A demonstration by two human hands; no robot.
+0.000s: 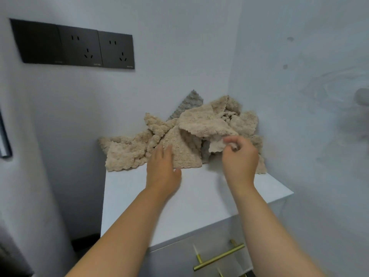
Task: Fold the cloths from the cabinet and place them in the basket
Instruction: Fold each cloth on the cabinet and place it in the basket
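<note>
- Beige, nubbly microfibre cloths lie in a loose heap along the back edge of the white cabinet top, pushed into its far right corner against the wall; at least one grey cloth of the same knobbly weave pokes up behind them
- The right hand is pinched shut on a pale corner of one beige cloth near the middle of the heap, lifting that flap off the rest
- The left hand lies flat and spread, fingers resting on the lower edge of a beige cloth just left of the pinched corner
- To do this step well, I judge the flat hand should pin the neighbours down while the pinching hand draws a single cloth clear toward the bare front edge, where there is room to spread it square before folding
- The pile is tangled, so a quick pull could drag several cloths or tip some over the left edge
- No basket is in view, so what it holds cannot be told; the drawer with brass bar handles below the front edge looks shut, contents hidden
</note>
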